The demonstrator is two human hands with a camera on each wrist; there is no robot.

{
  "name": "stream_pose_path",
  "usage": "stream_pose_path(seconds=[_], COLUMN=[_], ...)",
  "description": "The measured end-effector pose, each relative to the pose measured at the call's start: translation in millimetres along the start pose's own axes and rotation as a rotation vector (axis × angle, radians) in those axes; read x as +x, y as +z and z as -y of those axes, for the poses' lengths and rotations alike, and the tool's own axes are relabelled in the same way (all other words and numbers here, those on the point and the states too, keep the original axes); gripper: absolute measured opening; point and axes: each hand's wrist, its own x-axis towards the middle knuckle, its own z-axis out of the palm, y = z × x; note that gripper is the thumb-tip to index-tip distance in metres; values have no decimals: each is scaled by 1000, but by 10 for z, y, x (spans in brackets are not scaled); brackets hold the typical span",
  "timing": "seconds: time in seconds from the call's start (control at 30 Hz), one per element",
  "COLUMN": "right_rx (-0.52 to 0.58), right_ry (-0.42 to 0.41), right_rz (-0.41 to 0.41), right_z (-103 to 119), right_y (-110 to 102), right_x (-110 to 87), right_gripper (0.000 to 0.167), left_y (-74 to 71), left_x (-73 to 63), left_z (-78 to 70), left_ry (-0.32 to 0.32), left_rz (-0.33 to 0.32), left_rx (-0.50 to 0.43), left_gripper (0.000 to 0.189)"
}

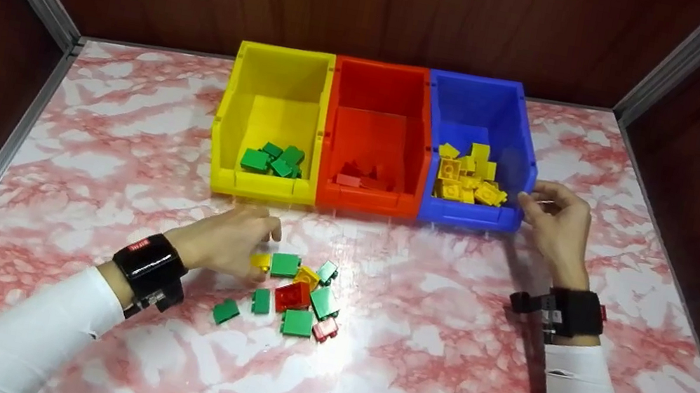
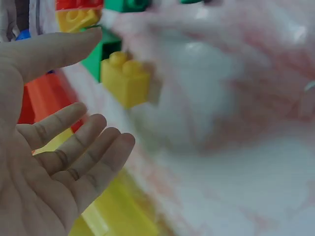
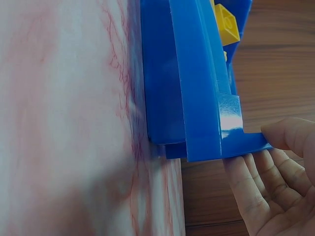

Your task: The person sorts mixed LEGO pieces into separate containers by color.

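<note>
My left hand (image 1: pixel 230 240) reaches over the left side of a loose group of toy building bricks. In the left wrist view its thumb and fingers are apart, with nothing between them, close to a yellow brick (image 2: pixel 127 81). Beside that brick lies a green brick (image 1: pixel 284 264). A red brick (image 1: pixel 293 296) and several more green ones are nearer the front. At the right, my right hand (image 1: pixel 558 224) pinches the front right edge of the blue bin (image 1: pixel 471 215), its thumb on the rim and fingers against the outside. Yellow bricks (image 1: pixel 467 177) lie inside this bin.
Left of the blue bin stand a red bin (image 1: pixel 367 199) holding red bricks and a yellow bin (image 1: pixel 263 187) holding green bricks. Dark wood panels (image 1: pixel 382 3) enclose the back and sides of the marbled table (image 1: pixel 433 381).
</note>
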Motion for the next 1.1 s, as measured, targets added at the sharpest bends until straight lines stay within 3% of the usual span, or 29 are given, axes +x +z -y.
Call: stream_pose_path(seconds=[0.2,0.57,0.8,1.1], right_rx=[-9,-17,-26,-32], right_ry=[16,-5,-28,-54], right_rz=[13,9,2,-6], right_z=[28,24,29,24], right_y=[-15,-15,-16,-15], right_x=[2,-4,-24,-25], right_gripper=[31,29,29,29], left_y=[103,5,-157,-120], left_x=[46,89,219,651], left_z=[55,-10,-210,-628], left_ry=[49,51,46,147], left_rz=[-5,-48,-77,-57], left_rx=[-22,-51,-66,-89], left_gripper=[30,30,33,41])
